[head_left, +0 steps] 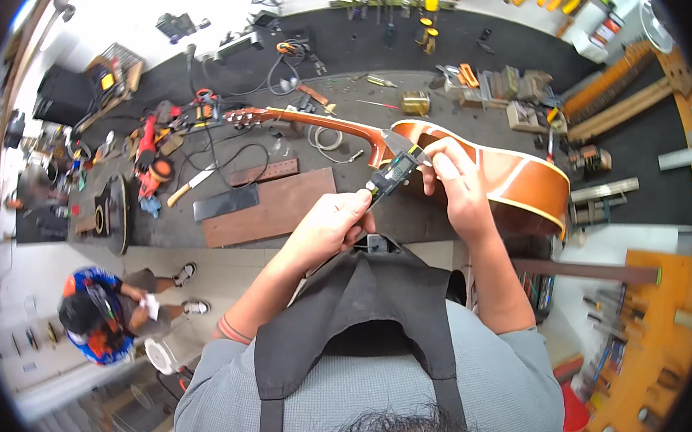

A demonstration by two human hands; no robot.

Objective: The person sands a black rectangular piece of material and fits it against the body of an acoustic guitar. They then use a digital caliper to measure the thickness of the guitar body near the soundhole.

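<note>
A dark digital caliper (397, 174) with a small display is held at a slant above the bench's near edge. My left hand (333, 221) pinches its lower end between thumb and fingers. At its upper end, my right hand (458, 188) has thumb and fingers closed by the jaws. Whether a small piece sits between those fingers I cannot make out. Just beyond lies an acoustic guitar on its side, its glossy orange-brown body (517, 176) to the right and its neck (320, 120) reaching left. The caliper and my right hand cover part of the body.
Brown wooden boards (270, 215) and a wood-handled tool (192, 185) lie left on the dark bench. Farther left are a red power tool (147, 139) and a black guitar body (112, 214). A brass-coloured can (415, 103) stands behind. Another person (106, 312) sits at lower left.
</note>
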